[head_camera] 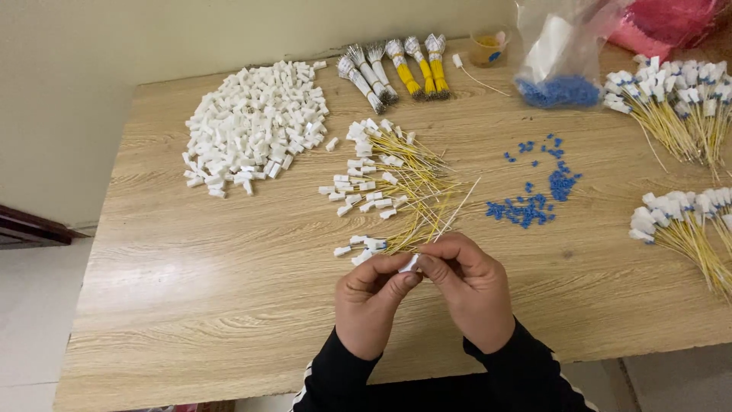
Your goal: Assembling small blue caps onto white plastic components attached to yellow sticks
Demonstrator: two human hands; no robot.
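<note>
My left hand [371, 304] and right hand [471, 288] meet at six o'clock on the table [229, 290], fingertips pressed together around a small white plug [410, 264]. Both hands are closed in a pinch on that plug, the left thumb and forefinger from one side, the right from the other. A thin pale wire [460, 209] runs up out of the pinch toward one o'clock; whether it is already seated in the plug I cannot tell, my fingers hide the joint. Just above my hands, at twelve o'clock, lies a loose fan of yellow wires [408, 191] with white plugs on their ends, its near tips almost touching my knuckles. Farther off at eleven o'clock sits a big heap of white plugs [255, 126], well apart from my hands. At two o'clock blue beads [534, 202] are scattered on the wood. Along the far edge at twelve o'clock lie tied bundles [396, 69] of white and yellow wire, side by side. Beside them, toward one o'clock, a small cup [488, 47] stands, and next to it a clear bag [560, 57] with more blue beads in its bottom. At three o'clock, two sheaves of finished wires [682, 225] with white and blue ends lie near the table's right edge.
</note>
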